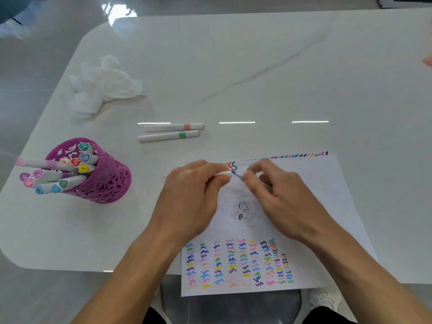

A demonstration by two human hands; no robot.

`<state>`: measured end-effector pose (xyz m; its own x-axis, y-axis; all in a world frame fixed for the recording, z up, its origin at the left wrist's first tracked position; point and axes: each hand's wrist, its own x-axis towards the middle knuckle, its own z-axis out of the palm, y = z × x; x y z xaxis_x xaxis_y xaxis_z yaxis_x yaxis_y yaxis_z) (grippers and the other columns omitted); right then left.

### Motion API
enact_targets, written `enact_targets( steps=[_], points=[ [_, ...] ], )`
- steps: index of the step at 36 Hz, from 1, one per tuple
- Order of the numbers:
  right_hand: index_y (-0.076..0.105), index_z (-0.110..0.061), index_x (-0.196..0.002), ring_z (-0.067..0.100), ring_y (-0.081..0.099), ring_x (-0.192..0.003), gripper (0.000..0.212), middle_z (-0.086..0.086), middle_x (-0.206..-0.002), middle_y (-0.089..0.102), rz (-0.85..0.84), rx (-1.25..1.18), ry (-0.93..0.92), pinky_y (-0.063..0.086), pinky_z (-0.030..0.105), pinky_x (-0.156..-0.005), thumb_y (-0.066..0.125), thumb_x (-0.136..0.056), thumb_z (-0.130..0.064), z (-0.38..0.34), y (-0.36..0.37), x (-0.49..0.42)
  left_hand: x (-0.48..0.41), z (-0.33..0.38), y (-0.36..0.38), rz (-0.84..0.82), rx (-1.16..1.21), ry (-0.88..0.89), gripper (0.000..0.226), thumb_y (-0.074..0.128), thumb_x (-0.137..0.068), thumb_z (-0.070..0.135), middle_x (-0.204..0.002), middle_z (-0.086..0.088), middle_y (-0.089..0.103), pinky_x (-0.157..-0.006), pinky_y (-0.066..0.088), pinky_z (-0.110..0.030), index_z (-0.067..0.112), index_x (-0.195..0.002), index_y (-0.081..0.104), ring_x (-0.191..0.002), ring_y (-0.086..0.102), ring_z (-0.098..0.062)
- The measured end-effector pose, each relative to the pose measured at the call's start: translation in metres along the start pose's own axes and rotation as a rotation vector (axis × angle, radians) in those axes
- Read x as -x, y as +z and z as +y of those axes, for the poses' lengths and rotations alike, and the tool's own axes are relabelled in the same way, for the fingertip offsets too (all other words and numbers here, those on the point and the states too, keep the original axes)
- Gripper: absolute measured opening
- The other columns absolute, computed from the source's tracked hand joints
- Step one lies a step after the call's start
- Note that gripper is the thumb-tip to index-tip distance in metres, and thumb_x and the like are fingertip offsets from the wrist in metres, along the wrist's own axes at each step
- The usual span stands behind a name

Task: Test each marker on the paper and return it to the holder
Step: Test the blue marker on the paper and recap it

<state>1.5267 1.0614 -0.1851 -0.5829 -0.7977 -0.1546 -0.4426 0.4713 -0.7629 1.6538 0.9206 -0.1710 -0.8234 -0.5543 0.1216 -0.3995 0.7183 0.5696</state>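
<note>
While both hands meet over the paper [315, 206], left hand [194, 202] grip pinches a white marker [223, 174]; right hand [280, 202] grip closed, contents unclear. Purple holder [109, 181] sits far left on the surface [257, 66].

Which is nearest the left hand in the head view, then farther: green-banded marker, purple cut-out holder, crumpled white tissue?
1. Green-banded white marker, lying just beyond the left hand.
2. Purple cut-out holder, off to its left.
3. Crumpled white tissue, far left corner.
</note>
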Motion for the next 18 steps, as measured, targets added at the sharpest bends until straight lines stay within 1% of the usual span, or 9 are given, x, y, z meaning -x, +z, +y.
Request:
enact_targets(
  steps=[1, 2, 4, 6, 9, 12, 14, 16, 18],
  points=[
    [0.055, -0.034, -0.104, 0.010, 0.048, -0.052, 0.011, 0.004, -0.065, 0.060, 0.013, -0.059, 0.009, 0.038, 0.034, -0.056, 0.046, -0.105, -0.041, 0.0000, -0.0016, -0.0009, -0.0010, -0.0011, -0.0010, 0.013, -0.005, -0.022, 0.017, 0.064, -0.096, 0.030, -0.088, 0.016, 0.069, -0.072, 0.033, 0.002, 0.026, -0.107, 0.076, -0.077, 0.052, 0.002],
    [0.051, -0.036, -0.112, 0.008, 0.051, -0.055, 0.008, 0.002, -0.071, 0.064, 0.037, -0.114, 0.010, 0.041, 0.033, -0.059, 0.046, -0.106, -0.032, 0.0006, -0.0030, -0.0019, -0.0016, -0.0024, -0.0023, 0.025, -0.010, -0.040, 0.017, 0.063, -0.096, 0.030, -0.088, 0.017, 0.069, -0.072, 0.034, 0.002, 0.026, -0.107, 0.075, -0.076, 0.052, 0.002],
    [0.045, -0.039, -0.119, 0.007, 0.056, -0.059, 0.022, -0.002, -0.086, 0.070, 0.093, -0.224, -0.002, 0.046, 0.029, -0.064, 0.046, -0.107, -0.021, 0.0014, -0.0053, -0.0035, -0.0019, -0.0045, -0.0046, 0.043, -0.015, -0.071, 0.018, 0.063, -0.096, 0.032, -0.088, 0.017, 0.068, -0.072, 0.037, -0.001, 0.026, -0.107, 0.075, -0.077, 0.055, 0.001],
    [0.049, -0.039, -0.117, 0.015, 0.061, -0.062, 0.025, -0.003, -0.098, 0.071, 0.132, -0.332, -0.008, 0.054, 0.037, -0.064, 0.047, -0.108, -0.015, -0.0011, -0.0073, -0.0048, -0.0015, -0.0055, -0.0060, 0.048, -0.015, -0.095, 0.019, 0.062, -0.096, 0.034, -0.087, 0.017, 0.068, -0.070, 0.039, -0.004, 0.027, -0.108, 0.075, -0.077, 0.057, -0.001],
    [0.062, -0.026, -0.109, 0.022, 0.072, -0.073, 0.019, -0.002, -0.107, 0.072, 0.143, -0.470, 0.002, 0.058, 0.033, -0.068, 0.049, -0.109, -0.013, -0.0044, -0.0085, -0.0077, -0.0006, -0.0058, -0.0052, 0.026, -0.014, -0.113, 0.019, 0.062, -0.096, 0.034, -0.083, 0.020, 0.063, -0.068, 0.038, -0.003, 0.027, -0.109, 0.074, -0.074, 0.057, 0.002],
    [0.069, -0.021, -0.113, 0.023, 0.077, -0.090, 0.030, 0.003, -0.110, 0.075, 0.115, -0.633, 0.066, 0.062, 0.035, -0.081, 0.042, -0.110, -0.009, -0.0045, -0.0085, -0.0100, 0.0001, -0.0046, -0.0024, -0.008, -0.015, -0.101, 0.019, 0.062, -0.095, 0.034, -0.081, 0.021, 0.060, -0.067, 0.037, -0.004, 0.028, -0.108, 0.074, -0.073, 0.055, 0.004],
    [0.070, -0.019, -0.117, 0.021, 0.076, -0.099, 0.034, 0.004, -0.107, 0.077, 0.102, -0.649, 0.063, 0.062, 0.033, -0.083, 0.043, -0.107, -0.001, -0.0034, -0.0092, -0.0096, 0.0009, -0.0036, -0.0004, -0.041, -0.025, -0.092, 0.018, 0.062, -0.096, 0.035, -0.083, 0.018, 0.063, -0.066, 0.039, -0.008, 0.029, -0.108, 0.074, -0.075, 0.056, 0.000],
    [0.068, -0.019, -0.118, 0.019, 0.076, -0.100, 0.034, 0.002, -0.101, 0.079, 0.111, -0.588, 0.035, 0.062, 0.029, -0.082, 0.053, -0.100, 0.006, -0.0016, -0.0105, -0.0089, 0.0016, -0.0032, 0.0014, -0.062, -0.023, -0.089, 0.017, 0.062, -0.096, 0.035, -0.084, 0.018, 0.062, -0.066, 0.037, -0.008, 0.030, -0.108, 0.073, -0.074, 0.056, -0.001],
    [0.068, -0.023, -0.115, 0.017, 0.075, -0.093, 0.031, -0.001, -0.093, 0.078, 0.143, -0.496, 0.021, 0.062, 0.032, -0.079, 0.069, -0.093, 0.000, 0.0008, -0.0097, -0.0089, 0.0028, -0.0023, 0.0033, -0.063, -0.019, -0.082, 0.018, 0.063, -0.095, 0.034, -0.085, 0.020, 0.061, -0.067, 0.035, -0.006, 0.031, -0.109, 0.074, -0.072, 0.055, -0.001]
  ],
)
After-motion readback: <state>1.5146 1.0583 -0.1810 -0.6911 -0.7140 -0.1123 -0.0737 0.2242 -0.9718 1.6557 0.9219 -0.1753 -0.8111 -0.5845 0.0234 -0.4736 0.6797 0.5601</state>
